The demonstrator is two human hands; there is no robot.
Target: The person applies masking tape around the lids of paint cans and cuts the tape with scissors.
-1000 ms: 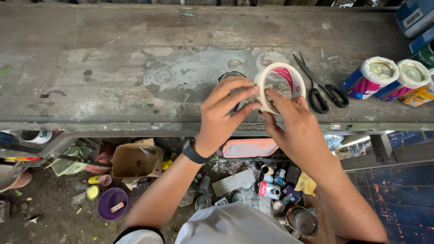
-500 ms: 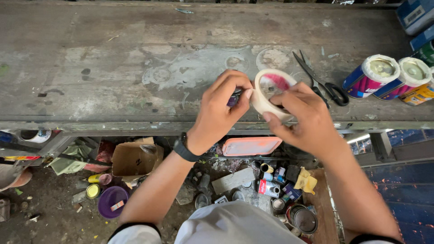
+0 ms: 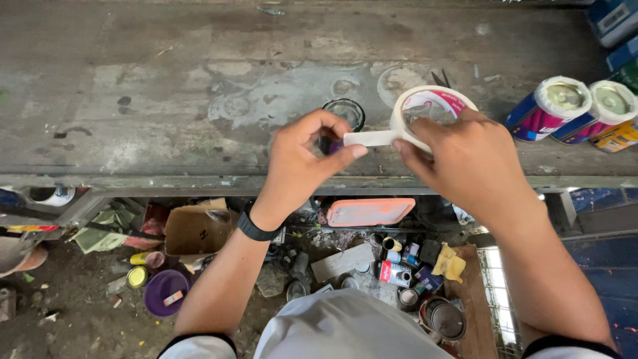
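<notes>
My right hand [image 3: 468, 156] grips the tape roll [image 3: 430, 110] while my left hand [image 3: 302, 159] pinches its short free strip [image 3: 370, 138], barely unrolled, nothing cut yet.

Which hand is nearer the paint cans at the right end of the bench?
Right. The right hand, holding the tape roll, is just left of the paint cans. The left hand is farther left, pinching the pulled tape end.

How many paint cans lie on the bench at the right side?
3: a blue and pink can, a second can beside it, and a yellow can cut by the edge; more may be hidden.
</notes>
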